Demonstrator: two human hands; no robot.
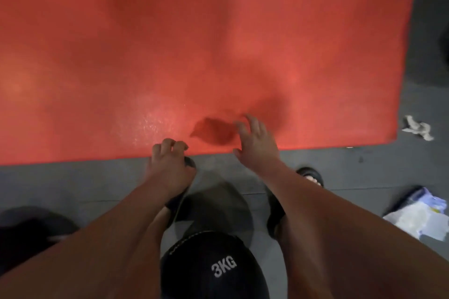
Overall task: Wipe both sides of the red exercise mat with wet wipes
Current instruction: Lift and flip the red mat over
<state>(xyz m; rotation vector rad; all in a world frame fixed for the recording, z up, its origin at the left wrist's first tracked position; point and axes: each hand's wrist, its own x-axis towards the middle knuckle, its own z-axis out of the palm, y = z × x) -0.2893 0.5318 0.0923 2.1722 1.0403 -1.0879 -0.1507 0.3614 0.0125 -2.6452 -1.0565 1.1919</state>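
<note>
The red exercise mat (194, 43) lies flat on the grey floor and fills the upper part of the view. A wet, shiny patch shows near its front edge. My left hand (170, 160) is at the mat's near edge with its fingers curled onto that edge. My right hand (255, 143) hovers over the same edge a little to the right, fingers spread and holding nothing, and casts a dark shadow on the mat. A crumpled used wipe (418, 130) lies on the floor off the mat's right corner. The wet wipes pack (422, 213) lies open at the right.
A black 3KG ball (213, 272) sits on the floor close below me, between my arms. My feet in black sandals (311, 176) stand just short of the mat's edge. Another dark object (29, 233) lies at the lower left.
</note>
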